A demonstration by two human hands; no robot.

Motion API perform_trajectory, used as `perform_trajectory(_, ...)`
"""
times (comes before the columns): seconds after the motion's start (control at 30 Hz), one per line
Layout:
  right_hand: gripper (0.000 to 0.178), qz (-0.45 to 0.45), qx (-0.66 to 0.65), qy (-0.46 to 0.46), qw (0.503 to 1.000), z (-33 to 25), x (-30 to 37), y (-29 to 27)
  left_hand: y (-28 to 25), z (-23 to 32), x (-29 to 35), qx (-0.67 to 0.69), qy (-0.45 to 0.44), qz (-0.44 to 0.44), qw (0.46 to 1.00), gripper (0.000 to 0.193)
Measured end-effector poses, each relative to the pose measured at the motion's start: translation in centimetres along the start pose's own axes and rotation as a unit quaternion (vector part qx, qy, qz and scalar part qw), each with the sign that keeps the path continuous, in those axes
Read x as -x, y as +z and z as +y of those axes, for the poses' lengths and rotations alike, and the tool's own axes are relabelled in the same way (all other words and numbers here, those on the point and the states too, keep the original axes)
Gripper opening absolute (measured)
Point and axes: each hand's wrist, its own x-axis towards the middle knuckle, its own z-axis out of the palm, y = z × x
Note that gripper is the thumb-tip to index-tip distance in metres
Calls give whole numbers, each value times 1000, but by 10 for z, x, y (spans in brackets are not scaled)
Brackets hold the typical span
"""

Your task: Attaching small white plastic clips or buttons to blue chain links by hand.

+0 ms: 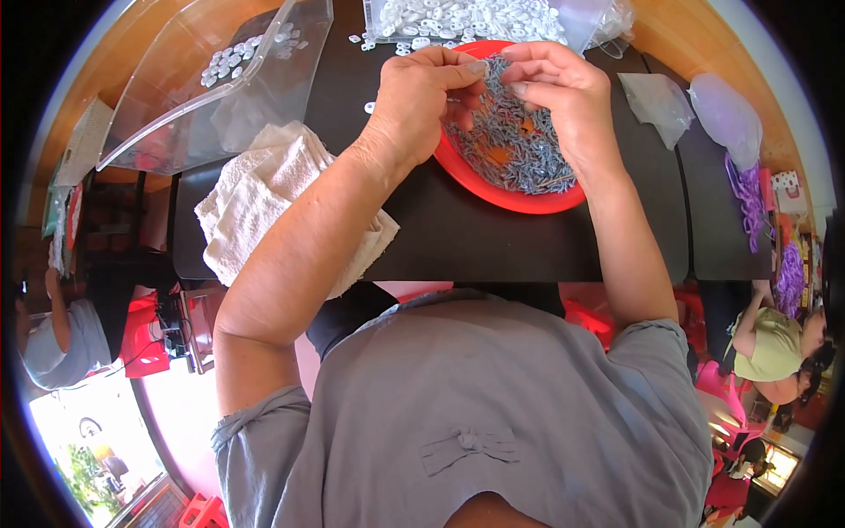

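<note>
My left hand [433,92] is held over the far left part of a red basin [526,202], its thumb and index finger pressed together. Facing it across a small gap, my right hand [570,92] has its fingers curled in toward the thumb. Whatever sits at the fingertips of either hand is too small to make out. Beneath both hands, the basin holds a heap of small grey-blue pieces [528,167], thin and screw-like, with a few orange bits [498,157] among them.
A clear plastic bin [141,141] with white pieces [231,62] stands at the far left. Near my left forearm lies a crumpled white cloth [251,198]. Beyond the basin is a heap of white plastic pieces [466,18]. Clear bags [656,106] lie right. Other people sit at both sides.
</note>
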Motion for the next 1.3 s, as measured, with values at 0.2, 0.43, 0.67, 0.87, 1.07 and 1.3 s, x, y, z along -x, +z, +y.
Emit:
perform_trajectory(0.2, 25, -39, 113, 13, 993, 9, -7, -13, -3, 3, -2, -12, 12, 3, 1000, 10)
perform_trajectory(0.43, 11, -180, 413, 31, 892, -11, 4, -4, -6, 1, -5, -9, 29, -1, 1000, 10)
perform_trajectory(0.67, 11, -150, 438, -101, 881, 4, 3, -10, -5, 0, -4, -18, 22, -10, 1000, 11)
perform_trajectory(0.87, 11, -183, 457, -110, 863, 3, 6, -4, -6, 0, -5, -14, 24, -10, 1000, 11)
perform_trajectory(1.07, 11, -174, 457, -130, 862, 12, 3, -9, -6, 1, -5, -13, 23, -13, 1000, 11)
perform_trajectory(1.3, 7, -176, 463, -178, 850, 8, 9, 3, -7, 1, -4, 4, 30, -17, 999, 11)
